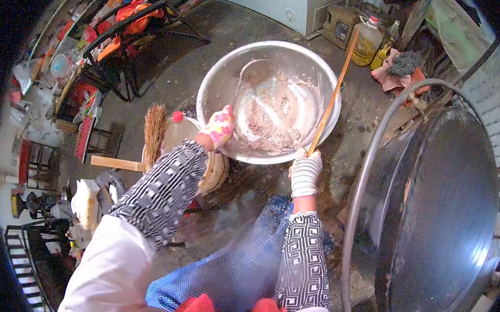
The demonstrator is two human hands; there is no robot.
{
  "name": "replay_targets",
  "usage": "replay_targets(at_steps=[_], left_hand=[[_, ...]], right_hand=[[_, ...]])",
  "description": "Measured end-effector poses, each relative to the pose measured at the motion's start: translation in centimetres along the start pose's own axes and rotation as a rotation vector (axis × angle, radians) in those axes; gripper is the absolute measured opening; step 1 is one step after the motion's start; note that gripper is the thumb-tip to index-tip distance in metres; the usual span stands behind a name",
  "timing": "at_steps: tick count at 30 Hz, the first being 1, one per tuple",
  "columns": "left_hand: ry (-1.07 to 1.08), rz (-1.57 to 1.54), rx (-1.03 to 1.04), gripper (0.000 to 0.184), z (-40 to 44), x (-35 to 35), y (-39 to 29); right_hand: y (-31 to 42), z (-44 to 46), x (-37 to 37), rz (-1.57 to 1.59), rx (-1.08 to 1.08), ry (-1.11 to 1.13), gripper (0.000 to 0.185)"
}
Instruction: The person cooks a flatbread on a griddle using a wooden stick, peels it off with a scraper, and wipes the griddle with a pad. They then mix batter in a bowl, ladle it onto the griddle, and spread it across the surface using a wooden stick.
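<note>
Left hand (221, 127), floral-gloved: clamped on rim of metal basin (213, 85), which sits just ahead of both hands, brownish mixture (275, 114) inside. Right hand (306, 174), striped-gloved: closed around wooden stick (335, 95), extending forward. Straw broom (155, 128): left of left hand.

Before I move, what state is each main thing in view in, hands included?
Metal basin: uncovered, partly filled.
Brownish mixture: clumpy, unevenly spread.
Left hand: gloved, over the basin's rim; grip partly hidden.
Right hand: gloved, fingers closed on the stick.
Stick: held at its lower end, slanting upward.
Jug: capped, partly full of yellowish liquid.
</note>
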State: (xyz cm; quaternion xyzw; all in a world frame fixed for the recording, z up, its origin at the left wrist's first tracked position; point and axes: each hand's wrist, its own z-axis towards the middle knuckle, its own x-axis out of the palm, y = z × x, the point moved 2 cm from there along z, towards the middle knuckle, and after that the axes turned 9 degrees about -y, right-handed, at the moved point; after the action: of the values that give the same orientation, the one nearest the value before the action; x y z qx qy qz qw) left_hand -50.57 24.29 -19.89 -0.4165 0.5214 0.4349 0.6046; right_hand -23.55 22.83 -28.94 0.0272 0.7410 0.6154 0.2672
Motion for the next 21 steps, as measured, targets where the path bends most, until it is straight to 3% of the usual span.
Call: replay_targets(at_steps=[2,3,4,6,7,9,11,12,14,16,17,18,20,21], left_hand=[[0.123,-0.181,-0.372,0.031,1.2,3.8,0.3],[0.125,-0.183,-0.374,0.031,0.4,3.7,0.3],[0.137,-0.311,-0.224,0.034,-1.1,2.9,-0.3],[0.339,-0.619,-0.123,0.041,-4.0,-3.5,-4.1],[0.533,-0.801,-0.182,0.046,-5.0,-8.9,-6.7],[0.519,-0.726,-0.255,0.050,-5.2,-12.5,-7.4],[0.496,-0.658,-0.327,0.055,-5.0,-12.1,-6.2],[0.277,-0.604,-0.252,0.055,-4.3,-10.3,-4.4],[0.050,-0.552,-0.186,0.056,-2.1,-6.3,-1.7],[-0.132,-0.287,-0.252,0.057,0.9,-2.6,0.0],[-0.144,-0.290,-0.255,0.057,1.9,-0.6,0.0],[-0.010,-0.402,-0.413,0.058,2.8,1.1,-0.5],[0.143,-0.399,-0.433,0.061,3.0,2.5,-1.7],[0.159,-0.283,-0.291,0.063,2.0,2.4,-2.8]], right_hand=[[0.1,-0.1,-0.2,-0.006,0.028,0.004,0.015],[0.1,-0.2,-0.3,-0.009,0.041,0.005,0.015],[0.0,-0.2,-0.4,0.053,0.052,0.043,0.015],[-0.2,-0.3,-0.2,0.125,0.067,0.072,0.015],[-0.5,-0.4,-0.1,0.039,-0.012,0.030,0.014],[-0.1,-0.3,-0.4,-0.046,-0.099,-0.011,0.014],[0.1,-0.3,-0.6,0.058,-0.011,0.025,0.014],[0.3,-0.3,-0.7,0.076,0.007,0.028,0.014],[0.3,-0.2,-0.7,0.089,0.032,0.030,0.014],[0.4,-0.1,-0.9,0.098,0.032,0.035,0.014],[0.5,-0.1,-1.0,0.103,0.032,0.038,0.013],[0.6,-0.2,-1.2,0.110,0.039,0.038,0.013],[0.8,-0.3,-1.4,0.139,0.081,0.056,0.014],[1.0,-0.4,-1.5,0.153,0.102,0.065,0.014]])
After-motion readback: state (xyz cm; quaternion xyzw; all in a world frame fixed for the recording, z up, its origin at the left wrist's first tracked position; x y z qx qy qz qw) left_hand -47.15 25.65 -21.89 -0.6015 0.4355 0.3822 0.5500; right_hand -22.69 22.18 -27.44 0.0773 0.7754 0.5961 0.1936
